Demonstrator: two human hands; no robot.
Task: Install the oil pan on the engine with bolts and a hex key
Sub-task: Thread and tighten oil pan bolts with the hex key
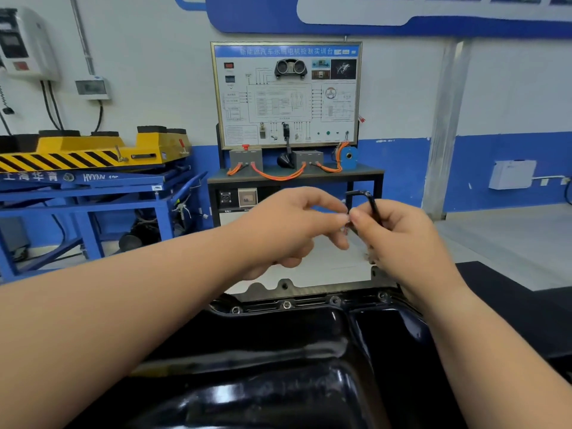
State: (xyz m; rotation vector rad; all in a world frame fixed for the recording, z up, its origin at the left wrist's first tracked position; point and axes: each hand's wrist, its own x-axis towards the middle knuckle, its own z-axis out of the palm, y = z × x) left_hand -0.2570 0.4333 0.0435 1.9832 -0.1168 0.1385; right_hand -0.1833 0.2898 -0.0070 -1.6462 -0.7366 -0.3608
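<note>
oil pan (278,351), bolts (286,304) along far rim; above, hex key (373,204) between hands (288,227) (402,239)

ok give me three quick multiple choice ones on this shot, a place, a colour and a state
1. Where is the hex key? A on the floor B in the right hand C on the yellow lift
2. What colour is the oil pan? A black B red C silver
3. The pan's far rim: A bare holes B bolts sit in it C under a rag
B, that hand grips the key's long arm; A, it shines glossy black; B, bolt heads show along the rim.
</note>
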